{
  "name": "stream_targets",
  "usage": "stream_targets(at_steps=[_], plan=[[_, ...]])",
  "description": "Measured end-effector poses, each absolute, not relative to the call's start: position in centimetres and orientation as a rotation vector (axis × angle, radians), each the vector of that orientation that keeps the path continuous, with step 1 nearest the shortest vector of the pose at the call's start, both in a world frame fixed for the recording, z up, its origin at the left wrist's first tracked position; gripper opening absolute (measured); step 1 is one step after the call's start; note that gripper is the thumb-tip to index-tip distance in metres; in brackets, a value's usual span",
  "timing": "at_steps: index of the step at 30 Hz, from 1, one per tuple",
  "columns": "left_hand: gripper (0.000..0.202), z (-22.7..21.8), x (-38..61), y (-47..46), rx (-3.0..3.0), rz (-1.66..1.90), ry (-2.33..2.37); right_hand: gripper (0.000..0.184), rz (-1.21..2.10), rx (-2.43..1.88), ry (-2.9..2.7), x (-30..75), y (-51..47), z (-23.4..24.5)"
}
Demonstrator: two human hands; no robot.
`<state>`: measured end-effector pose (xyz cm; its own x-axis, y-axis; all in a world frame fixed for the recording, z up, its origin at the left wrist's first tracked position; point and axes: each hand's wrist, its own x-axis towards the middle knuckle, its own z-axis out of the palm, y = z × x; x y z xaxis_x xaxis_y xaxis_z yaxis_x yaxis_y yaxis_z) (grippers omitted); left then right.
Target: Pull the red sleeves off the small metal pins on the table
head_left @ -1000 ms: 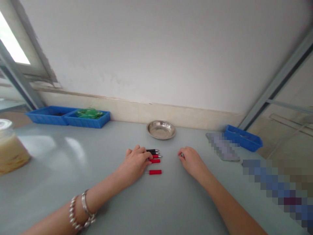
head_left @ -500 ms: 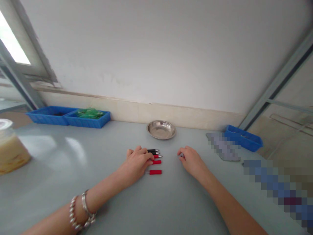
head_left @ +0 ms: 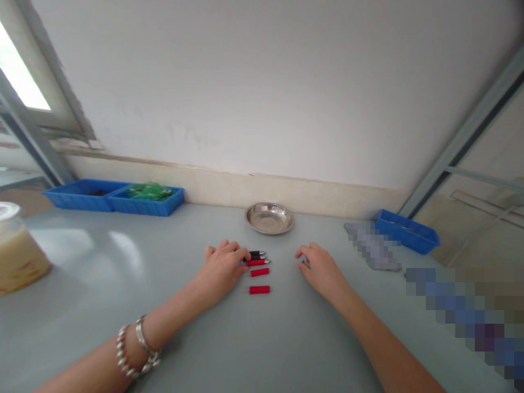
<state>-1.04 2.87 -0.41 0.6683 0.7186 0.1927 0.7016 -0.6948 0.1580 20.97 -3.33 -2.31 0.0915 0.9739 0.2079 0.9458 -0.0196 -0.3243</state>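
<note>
My left hand (head_left: 224, 267) rests at the left ends of a short column of pens, its thumb and forefinger apart. Two black pens (head_left: 257, 255) with silver tips and a red pen (head_left: 256, 262) lie close together, partly hidden by its fingers. Below them are a red pen barrel (head_left: 260, 272) without a silver tip, near the thumb, and another red barrel (head_left: 259, 290), untouched, with a thin refill showing at its left end. To the right, my right hand (head_left: 319, 270) is curled around a small dark-grey piece, mostly hidden by the fingers.
A round steel dish (head_left: 269, 219) stands by the wall. Blue trays (head_left: 147, 206) at back left hold green pieces and dark bits. Another blue tray (head_left: 407, 230) is at back right, near a blurred flat packet (head_left: 374, 248). A jar (head_left: 20, 251) stands far left.
My left hand has shifted slightly left, uncovering more of the upper red barrel, which now lies a little tilted. My right hand's thumb and forefinger have parted somewhat.
</note>
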Motion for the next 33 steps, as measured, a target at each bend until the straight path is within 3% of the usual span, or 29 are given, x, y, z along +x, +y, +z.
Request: stream_targets(at_steps=[13, 21, 33], plan=[[0.018, -0.2, -0.7, 2.5, 2.780, 0.398, 1.216, 0.017, 0.156, -1.686, -1.869, 19.4, -3.9, -1.0], [0.016, 0.3, -0.4, 1.6, 2.816, 0.615, 1.136, 0.024, 0.377, -1.503, -1.772, 17.7, -4.2, -0.8], [0.014, 0.3, -0.2, 0.4, 2.806, 0.651, 0.985, 0.031, 0.602, -1.448, -1.639, 17.7, -3.9, -1.1]])
